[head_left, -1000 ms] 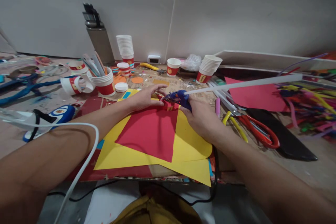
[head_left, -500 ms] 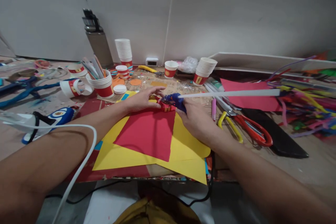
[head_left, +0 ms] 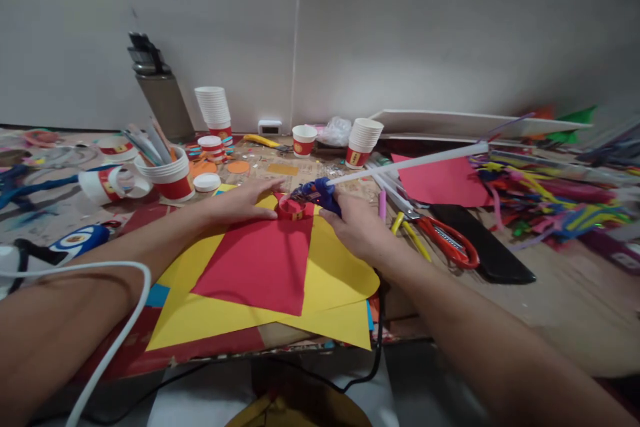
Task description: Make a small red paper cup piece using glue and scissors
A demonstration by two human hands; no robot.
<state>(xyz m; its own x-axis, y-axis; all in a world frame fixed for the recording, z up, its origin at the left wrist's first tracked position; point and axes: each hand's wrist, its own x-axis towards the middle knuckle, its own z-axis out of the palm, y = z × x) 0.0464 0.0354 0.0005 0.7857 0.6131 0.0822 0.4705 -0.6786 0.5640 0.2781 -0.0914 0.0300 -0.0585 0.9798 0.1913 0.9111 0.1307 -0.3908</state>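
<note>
My right hand [head_left: 357, 223] grips a blue hot glue gun [head_left: 320, 195], from whose back a long white glue stick [head_left: 410, 163] juts to the right. The gun's nozzle end is over a red ring with yellow marks [head_left: 295, 215], which looks like a strip of paper cup. That ring rests at the top of a red paper sheet [head_left: 255, 267]. Just left of it is my left hand [head_left: 245, 201], fingers stretched and thumb apart, the thumb tip close to the ring. Whether they touch, I cannot tell. Yellow sheets [head_left: 340, 267] lie underneath.
Right of my hand lie red-handled scissors [head_left: 453, 240], a black flat object [head_left: 500, 253] and a pile of coloured strips [head_left: 565, 213]. Stacked paper cups [head_left: 364, 140] and a cup of pens [head_left: 170, 180] stand behind. A white cable [head_left: 135, 320] crosses my left forearm.
The view has swung to the right, so everything appears further left. More of the red ring shows between my left hand and the glue gun. My right hand keeps its grip on the gun.
</note>
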